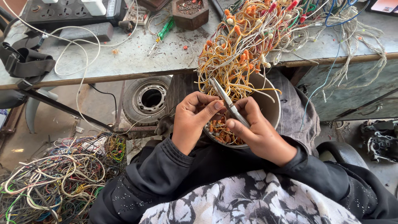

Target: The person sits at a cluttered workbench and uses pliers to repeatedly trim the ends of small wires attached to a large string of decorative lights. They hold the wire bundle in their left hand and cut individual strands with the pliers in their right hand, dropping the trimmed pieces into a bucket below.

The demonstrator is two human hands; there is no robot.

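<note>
The right hand (259, 132) has its grip closed around the handles of a pair of metal scissors (227, 101), blades pointing up and away into a hanging bundle of yellow, orange and white wires (232, 62). The left hand (192, 120) sits just beside it, fingers curled and thumb pressed toward the scissors; its grip is closed, though what it pinches (a wire strand, possibly) cannot be made out. Both hands work over a round pale container (271, 108) resting on the person's lap, with small orange and white cut pieces lying in its bottom. The wire bundle spills over the front edge of the grey counter (137, 56) and down to the container. On the counter lie a green-handled screwdriver (162, 34) and a brown hexagonal tray (190, 12), well apart from the hands. On the floor to the left sit a heap of mixed-colour wires (54, 182) and a small tyre (147, 98).
</note>
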